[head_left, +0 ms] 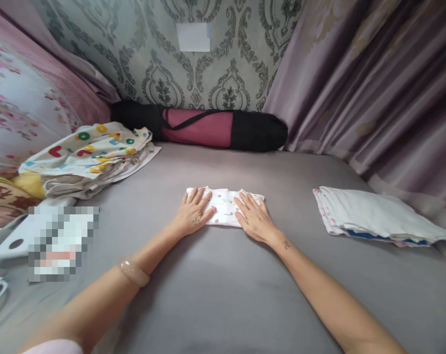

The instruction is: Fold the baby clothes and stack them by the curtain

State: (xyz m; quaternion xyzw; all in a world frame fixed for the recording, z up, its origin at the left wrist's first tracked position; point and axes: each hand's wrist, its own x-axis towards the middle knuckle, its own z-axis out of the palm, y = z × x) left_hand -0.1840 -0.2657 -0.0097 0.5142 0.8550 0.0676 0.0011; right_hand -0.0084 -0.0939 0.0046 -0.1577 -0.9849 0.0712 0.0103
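A small white garment [225, 209] with a scattered print lies folded into a flat rectangle on the grey bed sheet [230, 285]. On its left end rests my left hand [195, 212], palm down with the fingers spread. My right hand [254, 216] lies flat over the right end in the same way. Between the two hands the printed middle of the cloth shows; both its ends are partly hidden under my fingers. Neither hand grips anything.
To the right lies a stack of folded clothes [377, 214]. At the left sits a pile of printed clothes [86, 152], with a white object [14, 238] nearer me. A black and maroon roll bag [196, 129] runs along the wall; a curtain [355, 88] hangs at right.
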